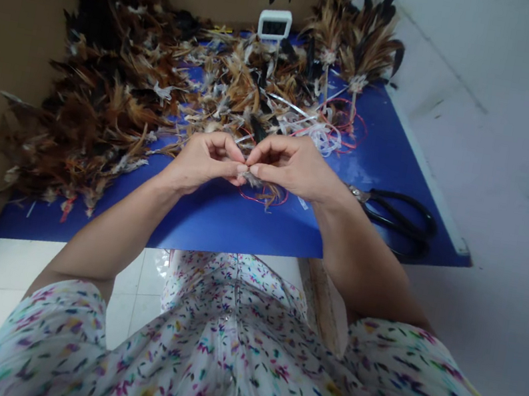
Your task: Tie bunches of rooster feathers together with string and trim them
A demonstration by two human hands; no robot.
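SURFACE: blue tabletop (394,149) is carrying feathers and tools | LEFT: brown-and-black feather heap (103,97) is spreading | CENTRE: looser feathers (240,82) are lying scattered | REAR RIGHT: two stemmed feather bundles (370,50) are resting side by side | RIGHT OF CENTRE: white ribbon (325,139) and red cord (360,133) are tangling | RIGHT: black-handled scissors (401,215) are lying

Feathers (99,96) at left and centre look wispy and rough. The table (209,223) is smooth with a slight sheen. The box (215,6) at the top is matt cardboard; the scissors (396,214) at right show metal at the pivot. The dress (218,352) below is thin, soft cloth.
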